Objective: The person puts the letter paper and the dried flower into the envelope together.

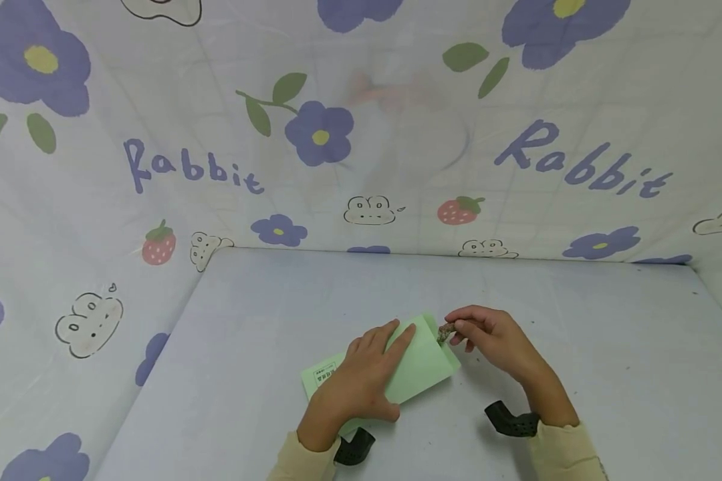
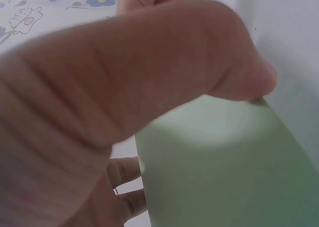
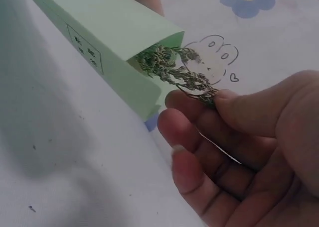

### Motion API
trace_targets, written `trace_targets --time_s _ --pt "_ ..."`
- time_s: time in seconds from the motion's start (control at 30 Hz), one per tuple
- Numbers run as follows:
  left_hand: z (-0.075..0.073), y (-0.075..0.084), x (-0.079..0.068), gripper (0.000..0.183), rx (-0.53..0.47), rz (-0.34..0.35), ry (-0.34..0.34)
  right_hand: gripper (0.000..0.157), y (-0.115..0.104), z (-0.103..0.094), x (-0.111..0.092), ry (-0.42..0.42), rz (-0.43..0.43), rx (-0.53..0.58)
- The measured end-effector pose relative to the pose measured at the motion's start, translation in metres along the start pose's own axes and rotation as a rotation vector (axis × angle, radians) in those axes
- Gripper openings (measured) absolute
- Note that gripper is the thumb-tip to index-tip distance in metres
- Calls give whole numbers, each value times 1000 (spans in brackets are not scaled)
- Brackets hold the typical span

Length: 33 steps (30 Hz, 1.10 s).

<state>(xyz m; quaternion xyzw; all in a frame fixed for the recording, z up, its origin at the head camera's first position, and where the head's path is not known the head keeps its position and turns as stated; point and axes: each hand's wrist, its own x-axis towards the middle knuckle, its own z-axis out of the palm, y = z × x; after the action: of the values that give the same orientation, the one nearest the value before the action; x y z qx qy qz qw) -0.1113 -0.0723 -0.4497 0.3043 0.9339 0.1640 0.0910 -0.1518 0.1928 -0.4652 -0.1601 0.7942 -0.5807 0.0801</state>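
Note:
A light green paper envelope [image 1: 424, 364] with a small printed label lies tilted above the table, its mouth gaping to the right. My left hand [image 1: 364, 371] grips it across the body, thumb at the near edge and fingers over the top and far side. In the left wrist view, the bent thumb [image 2: 189, 62] presses on the envelope's edge [image 2: 219, 162]. At the mouth, my right hand [image 1: 490, 337] pinches a dried plant sprig [image 3: 184, 75] between thumb and fingertips. Part of the sprig is inside the envelope [image 3: 114, 28], and that end is hidden.
Small dark crumbs [image 3: 32, 208] are scattered on the white tabletop [image 1: 253, 314]. A printed cloth curtain [image 1: 397, 167] with flowers and rabbits hangs behind and at the left. Black wrist mounts [image 1: 511, 422] sit at both sleeves.

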Motion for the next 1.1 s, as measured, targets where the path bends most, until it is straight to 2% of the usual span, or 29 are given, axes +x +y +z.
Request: trace_targets --time_s 0.4,0.5,0.63,0.7,0.8,0.93,1.1 --pt "0 1 -1 123 -4 8 0 4 1 11 0 -54 5 -37" --pt "0 2 -1 122 -1 10 1 7 3 10 1 -94 32 -49" --pt "1 2 0 122 -4 8 -7 13 4 7 1 -164 34 -67" --pt "3 2 1 122 -11 4 -10 16 5 4 0 -174 23 -90" --pt "11 -1 6 121 -19 2 -14 18 2 -4 -5 -129 14 -180" --pt "27 -7 13 116 -21 4 -37 20 -4 -19 -17 -52 28 -353" --pt "36 -17 17 112 -45 -27 -66 28 -9 -31 -32 -48 109 -536"
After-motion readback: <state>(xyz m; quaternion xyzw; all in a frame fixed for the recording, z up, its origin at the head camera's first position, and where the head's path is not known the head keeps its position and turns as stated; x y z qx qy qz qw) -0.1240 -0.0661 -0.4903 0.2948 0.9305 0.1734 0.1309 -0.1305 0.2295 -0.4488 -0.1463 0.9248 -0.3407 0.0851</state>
